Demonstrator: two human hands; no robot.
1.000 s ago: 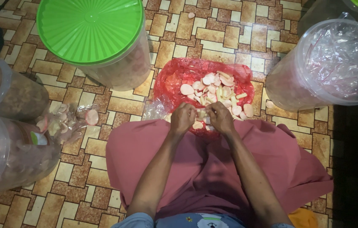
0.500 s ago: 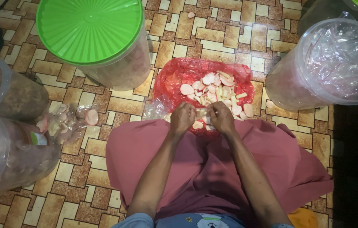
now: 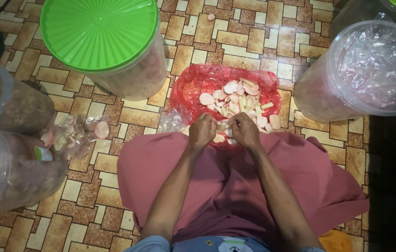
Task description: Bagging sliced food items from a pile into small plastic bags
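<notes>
A red plastic bag (image 3: pixel 193 88) lies open on the tiled floor in front of my lap, holding several pale pink and cream crackers (image 3: pixel 240 100). My left hand (image 3: pixel 201 131) and my right hand (image 3: pixel 244 130) meet at the bag's near edge, fingers closed together around a small clear packet of crackers (image 3: pixel 223 127) held between them. A dusky pink cloth (image 3: pixel 235 186) covers my lap below the hands.
A large clear tub with a green lid (image 3: pixel 99 35) stands at the upper left. A tub lined with clear plastic (image 3: pixel 375 65) stands at the right. Two open tubs (image 3: pixel 1 154) and a filled clear bag of crackers (image 3: pixel 74 133) sit at the left.
</notes>
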